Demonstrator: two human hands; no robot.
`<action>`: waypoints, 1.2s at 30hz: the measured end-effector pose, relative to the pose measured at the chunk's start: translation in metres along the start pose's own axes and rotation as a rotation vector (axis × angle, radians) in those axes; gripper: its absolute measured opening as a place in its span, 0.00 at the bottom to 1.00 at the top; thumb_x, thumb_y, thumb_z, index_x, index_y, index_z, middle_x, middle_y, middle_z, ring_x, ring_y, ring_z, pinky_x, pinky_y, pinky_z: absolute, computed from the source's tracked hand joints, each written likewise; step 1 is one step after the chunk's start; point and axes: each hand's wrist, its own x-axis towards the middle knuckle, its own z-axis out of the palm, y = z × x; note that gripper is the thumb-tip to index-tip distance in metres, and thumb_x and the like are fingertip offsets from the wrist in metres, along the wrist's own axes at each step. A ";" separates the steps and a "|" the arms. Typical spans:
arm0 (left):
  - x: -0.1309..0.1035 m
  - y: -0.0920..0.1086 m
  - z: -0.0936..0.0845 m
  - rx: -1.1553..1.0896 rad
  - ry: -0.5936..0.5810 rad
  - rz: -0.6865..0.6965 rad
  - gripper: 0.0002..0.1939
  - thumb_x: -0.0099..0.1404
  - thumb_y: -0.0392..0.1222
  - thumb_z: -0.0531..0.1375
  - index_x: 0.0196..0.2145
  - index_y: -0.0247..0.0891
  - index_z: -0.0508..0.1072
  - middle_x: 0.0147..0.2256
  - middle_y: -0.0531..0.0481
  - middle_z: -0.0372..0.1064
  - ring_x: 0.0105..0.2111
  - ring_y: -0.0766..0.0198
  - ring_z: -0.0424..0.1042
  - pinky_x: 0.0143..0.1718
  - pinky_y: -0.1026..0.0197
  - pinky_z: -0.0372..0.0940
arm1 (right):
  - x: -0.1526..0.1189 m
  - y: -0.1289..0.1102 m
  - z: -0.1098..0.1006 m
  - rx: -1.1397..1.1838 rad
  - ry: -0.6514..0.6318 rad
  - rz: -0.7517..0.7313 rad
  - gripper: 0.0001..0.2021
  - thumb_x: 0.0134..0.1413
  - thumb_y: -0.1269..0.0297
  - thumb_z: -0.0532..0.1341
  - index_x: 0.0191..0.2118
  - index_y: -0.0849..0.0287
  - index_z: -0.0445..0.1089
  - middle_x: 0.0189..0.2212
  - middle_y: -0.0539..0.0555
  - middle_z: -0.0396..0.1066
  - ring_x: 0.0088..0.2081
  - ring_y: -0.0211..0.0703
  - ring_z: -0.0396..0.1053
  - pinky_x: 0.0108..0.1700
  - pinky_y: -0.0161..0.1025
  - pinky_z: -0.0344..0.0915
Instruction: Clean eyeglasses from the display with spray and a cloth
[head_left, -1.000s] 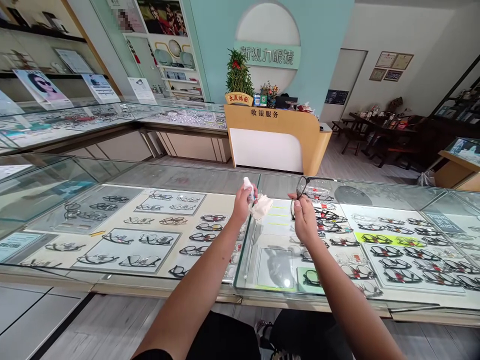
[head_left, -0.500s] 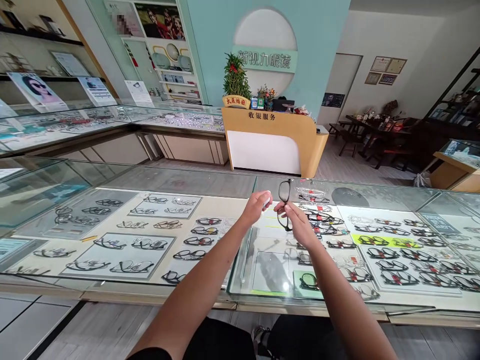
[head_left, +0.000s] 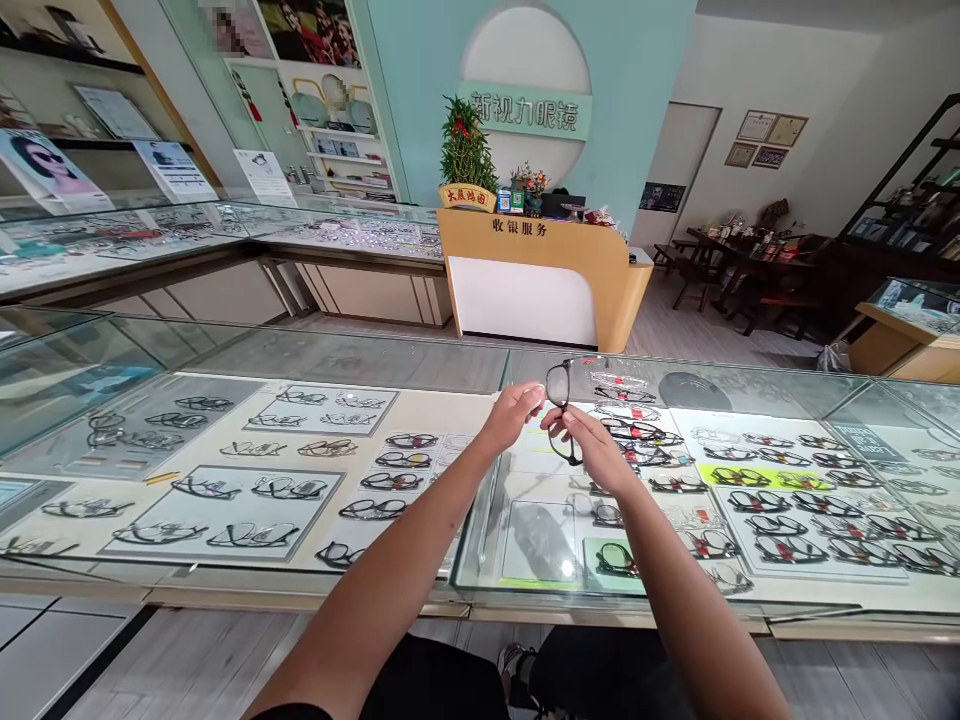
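A pair of dark-framed eyeglasses is held up above the glass counter, turned so its lenses stand one over the other. My right hand pinches it near the bridge. Just left of it, my left hand is closed around a small white thing, mostly covered by the fingers, so its kind is unclear. The left fingertips are close to the lenses; I cannot tell whether they touch.
Below my hands is a glass display case with rows of eyeglasses. A green card bears one dark pair. A yellow pencil-like stick lies at left. Beyond stand a wooden cashier desk and a potted plant.
The eyeglasses have tilted slightly and shifted a little left in view. My left fingers have come closer to them, and less of the white thing shows. The whole view has shifted slightly.
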 end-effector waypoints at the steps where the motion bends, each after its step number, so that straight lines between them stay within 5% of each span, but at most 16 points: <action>1: -0.001 0.001 0.000 0.005 -0.006 0.009 0.27 0.72 0.65 0.52 0.26 0.41 0.66 0.25 0.52 0.61 0.27 0.63 0.60 0.31 0.59 0.57 | 0.001 0.000 -0.001 0.013 0.027 -0.004 0.24 0.74 0.43 0.49 0.46 0.54 0.77 0.47 0.57 0.78 0.44 0.49 0.72 0.49 0.46 0.70; 8: -0.007 0.003 0.005 0.165 -0.067 0.009 0.27 0.73 0.63 0.55 0.25 0.41 0.62 0.24 0.54 0.56 0.26 0.65 0.54 0.30 0.58 0.50 | 0.005 0.010 -0.008 0.171 0.295 -0.011 0.24 0.74 0.45 0.50 0.54 0.55 0.76 0.49 0.59 0.79 0.47 0.50 0.73 0.46 0.45 0.70; 16: -0.012 0.008 0.012 0.216 -0.141 0.002 0.25 0.73 0.61 0.56 0.27 0.40 0.58 0.24 0.57 0.48 0.27 0.67 0.49 0.31 0.60 0.45 | 0.003 0.011 -0.007 0.239 0.313 0.022 0.24 0.73 0.43 0.52 0.55 0.52 0.77 0.51 0.56 0.79 0.49 0.50 0.72 0.51 0.45 0.67; 19: -0.004 -0.001 -0.002 0.182 0.012 -0.020 0.22 0.71 0.61 0.60 0.31 0.40 0.64 0.27 0.57 0.55 0.28 0.66 0.55 0.31 0.61 0.51 | 0.004 0.013 -0.007 0.248 0.324 0.023 0.25 0.72 0.41 0.53 0.55 0.52 0.78 0.50 0.57 0.79 0.49 0.51 0.72 0.50 0.46 0.68; 24: 0.017 -0.037 -0.051 0.281 0.561 -0.246 0.08 0.68 0.47 0.61 0.41 0.42 0.71 0.35 0.52 0.69 0.34 0.61 0.68 0.38 0.60 0.62 | 0.004 0.013 -0.006 0.256 0.341 0.005 0.25 0.73 0.42 0.53 0.55 0.53 0.77 0.47 0.57 0.79 0.51 0.52 0.73 0.50 0.45 0.67; 26: 0.022 -0.055 -0.070 0.363 0.699 -0.364 0.10 0.68 0.42 0.60 0.47 0.41 0.71 0.40 0.49 0.72 0.39 0.58 0.72 0.41 0.58 0.64 | 0.004 0.011 -0.006 0.245 0.337 0.017 0.25 0.73 0.43 0.52 0.55 0.53 0.77 0.48 0.57 0.80 0.51 0.51 0.73 0.49 0.45 0.67; 30: 0.023 -0.079 -0.092 0.408 0.779 -0.458 0.15 0.69 0.39 0.59 0.52 0.38 0.70 0.45 0.42 0.74 0.46 0.50 0.75 0.48 0.53 0.67 | 0.004 0.013 -0.006 0.244 0.331 0.026 0.25 0.73 0.43 0.52 0.55 0.54 0.77 0.48 0.57 0.80 0.50 0.51 0.73 0.48 0.44 0.67; 36: 0.021 -0.089 -0.095 0.438 0.795 -0.505 0.16 0.69 0.39 0.60 0.53 0.37 0.70 0.48 0.37 0.75 0.50 0.44 0.76 0.51 0.48 0.68 | 0.004 0.013 -0.006 0.224 0.318 0.021 0.25 0.73 0.43 0.52 0.55 0.53 0.77 0.49 0.57 0.79 0.48 0.50 0.73 0.49 0.45 0.67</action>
